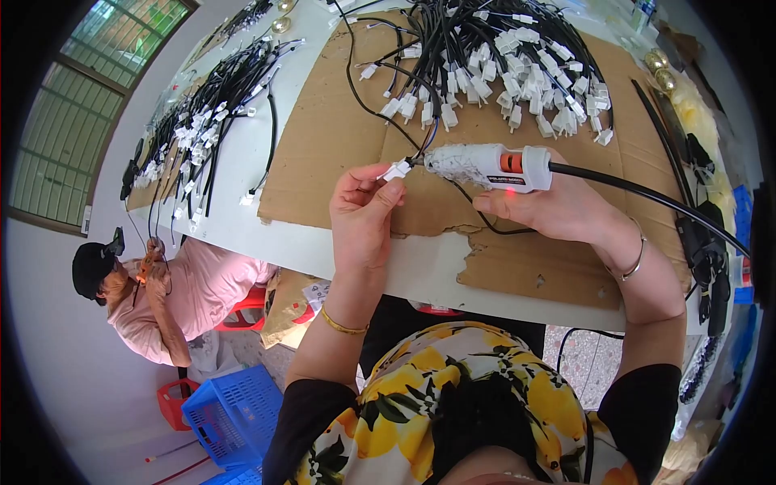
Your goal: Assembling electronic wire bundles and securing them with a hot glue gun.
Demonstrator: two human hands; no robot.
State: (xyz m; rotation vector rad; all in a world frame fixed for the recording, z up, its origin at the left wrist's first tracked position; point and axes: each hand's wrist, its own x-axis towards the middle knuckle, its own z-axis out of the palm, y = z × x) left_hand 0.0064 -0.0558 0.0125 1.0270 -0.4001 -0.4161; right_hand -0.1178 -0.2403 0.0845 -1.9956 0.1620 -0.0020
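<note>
Nearest the camera is the wearer's yellow-lemon-print shirt with black sleeves (404, 424); beyond it both bare hands work over a white tabletop (428, 267) largely covered by a torn brown cardboard sheet (315, 145).

Left hand (364, 210) pinches a small white plastic connector (396, 171) between thumb and index finger, above the cardboard near its front edge. Connector's long axis slants from lower left to upper right, wire end toward the upper right. Right hand (558, 202) grips a white hot-glue gun with an orange switch (489, 167); its thumb extends along the underside, while the other fingers are mostly hidden behind the body. Gun lies nearly crosswise, nozzle pointing left at the connector's wire end; contact cannot be determined.

Condition: connector appears clean and white, with thin coloured wires at its rear. Gun's front section is wrinkled, whitish and dark-streaked; a red glow shows at its lower edge.

Surroundings: a large heap of black cables with white connectors (517, 73) occupies the far side, one cable running down to the work. A thick black power cord (647, 192) crosses rightward over the right forearm. A second cable bundle (210, 125) lies left. Beyond the table edge sits a co-worker in pink clothing (153, 323), near a blue perforated plastic crate (238, 408).
</note>
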